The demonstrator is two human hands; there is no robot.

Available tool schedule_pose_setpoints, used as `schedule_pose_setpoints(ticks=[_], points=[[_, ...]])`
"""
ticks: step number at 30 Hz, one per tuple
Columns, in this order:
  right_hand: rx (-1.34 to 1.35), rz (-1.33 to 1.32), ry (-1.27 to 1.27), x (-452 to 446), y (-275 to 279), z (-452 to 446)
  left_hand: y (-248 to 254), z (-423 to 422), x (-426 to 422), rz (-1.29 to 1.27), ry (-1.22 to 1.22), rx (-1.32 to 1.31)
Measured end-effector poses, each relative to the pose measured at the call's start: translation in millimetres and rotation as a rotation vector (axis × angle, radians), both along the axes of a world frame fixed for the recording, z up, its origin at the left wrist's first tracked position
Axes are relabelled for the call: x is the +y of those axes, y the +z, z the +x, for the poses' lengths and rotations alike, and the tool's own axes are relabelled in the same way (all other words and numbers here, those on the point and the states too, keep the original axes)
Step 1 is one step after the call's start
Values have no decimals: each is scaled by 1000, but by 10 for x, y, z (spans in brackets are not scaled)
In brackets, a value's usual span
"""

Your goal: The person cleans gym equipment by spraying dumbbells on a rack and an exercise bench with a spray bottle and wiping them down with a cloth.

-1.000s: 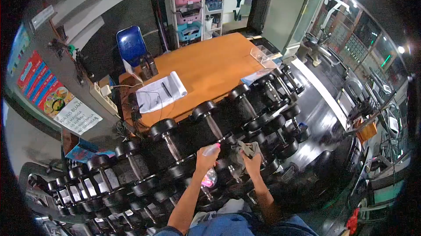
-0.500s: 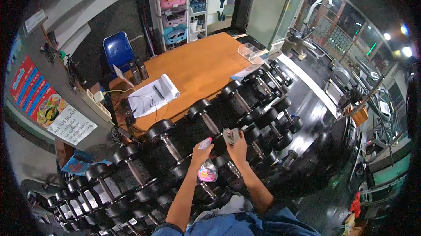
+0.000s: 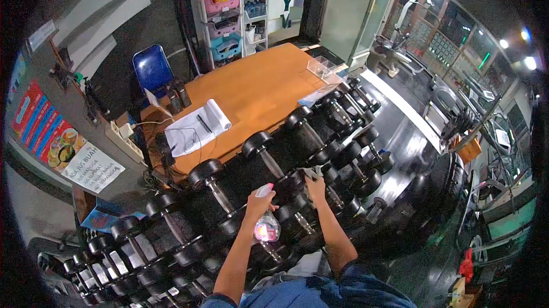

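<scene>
My left hand (image 3: 258, 205) is wrapped round the neck of a clear spray bottle (image 3: 267, 229) with a pink-and-white nozzle and a colourful label. The bottle hangs upright over the dumbbell rack. My right hand (image 3: 315, 187) holds a crumpled grey cloth (image 3: 310, 173), partly hidden by the fingers, close to the end of a dumbbell. Just ahead of my hands lies a dumbbell (image 3: 270, 163) with black heads and a metal handle. Another dumbbell (image 3: 220, 195) rests to its left.
Rows of dumbbells (image 3: 174, 227) curve across the rack. Behind it stands an orange-brown desk (image 3: 251, 99) with papers (image 3: 197, 130) and a clear holder (image 3: 323, 69). A blue chair (image 3: 153, 68), shelves and gym machines are farther off.
The view has shifted to the right and down. The cloth, raised in front of my right hand half a second ago, is now lower by the dumbbell's end. My left hand still holds the bottle.
</scene>
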State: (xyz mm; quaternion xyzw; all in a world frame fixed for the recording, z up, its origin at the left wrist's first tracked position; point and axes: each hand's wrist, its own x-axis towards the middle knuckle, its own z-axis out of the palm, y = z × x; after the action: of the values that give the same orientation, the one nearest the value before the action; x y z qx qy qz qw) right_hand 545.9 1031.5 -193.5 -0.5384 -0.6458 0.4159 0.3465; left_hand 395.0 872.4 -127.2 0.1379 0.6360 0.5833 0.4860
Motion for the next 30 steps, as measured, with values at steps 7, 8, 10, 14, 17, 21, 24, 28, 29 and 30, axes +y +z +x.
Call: schedule_pose_setpoints(ticks=[7, 8, 10, 14, 17, 21, 24, 28, 29, 30], points=[[131, 125, 223, -293, 476, 55, 29, -31, 1, -55, -106, 208], [116, 317, 334, -353, 609, 73, 19, -30, -5, -66, -113, 226], [125, 409, 432, -341, 733, 71, 54, -38, -9, -75, -121, 207], [97, -157, 221, 16, 431, 9, -77, -40, -27, 35, -62, -32], [-105, -202, 129, 154, 21, -17, -108, -48, -34, 42, -48, -59], [-26, -256, 55, 104, 13, -43, -84, -50, -32, -2, -19, -78], [167, -77, 130, -160, 518, -3, 13, -50, -23, 7, 3, -133], [10, 575, 334, -565, 813, 4, 101, -51, -104, 207, 118, -211], [8, 579, 334, -646, 765, -4, 127, -58, -145, 287, 165, -260], [-78, 630, 346, -715, 685, -16, 44, -95, -186, 264, 154, -254]])
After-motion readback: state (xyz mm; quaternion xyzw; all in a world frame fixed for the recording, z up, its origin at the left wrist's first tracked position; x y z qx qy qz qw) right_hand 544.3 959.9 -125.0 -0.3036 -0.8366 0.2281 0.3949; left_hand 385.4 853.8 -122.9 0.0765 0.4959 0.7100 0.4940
